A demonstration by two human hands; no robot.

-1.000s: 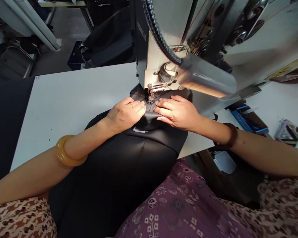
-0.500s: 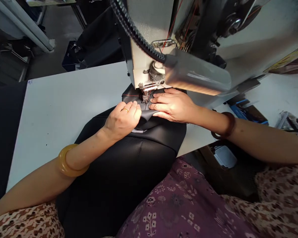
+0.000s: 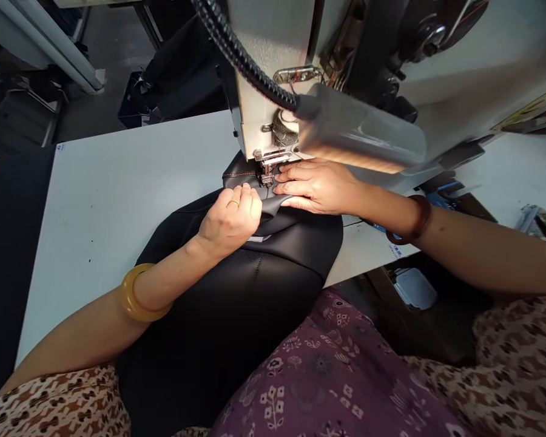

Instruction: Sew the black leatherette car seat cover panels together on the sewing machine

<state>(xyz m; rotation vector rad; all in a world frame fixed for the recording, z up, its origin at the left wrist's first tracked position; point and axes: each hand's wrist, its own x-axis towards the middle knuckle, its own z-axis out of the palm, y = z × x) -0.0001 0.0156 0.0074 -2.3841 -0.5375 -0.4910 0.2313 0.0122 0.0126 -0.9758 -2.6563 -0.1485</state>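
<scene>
Head view: a dark blue bin (image 3: 128, 111) sits on the floor beyond the worktop (image 3: 104, 200), past its far edge, with dark sheet material (image 3: 186, 79) heaped in and beside it; below the near edge, at the right, a brown box (image 3: 383, 290) holds a pale plastic item (image 3: 416, 288) with rounded corners. The black cover (image 3: 236, 291) lies over the right part of the white worktop, its narrow end under the presser foot (image 3: 266, 176) of the sewing machine (image 3: 266, 45), while its broad end drops over the near edge into the person's lap. It is smooth, leather-like and softly shiny, with a perforated band, a straight line of orange-red stitching (image 3: 240, 175) and a pale strip (image 3: 258, 238) showing in a fold. Its long axis runs from the presser foot back toward the person, slanting leftward, narrow end pointing away. The left hand (image 3: 233, 215) has its fingers curled together, gripping the bunched cover; the right hand (image 3: 321, 185) lies flat on it, fingers slightly spread, just beside the presser foot.
</scene>
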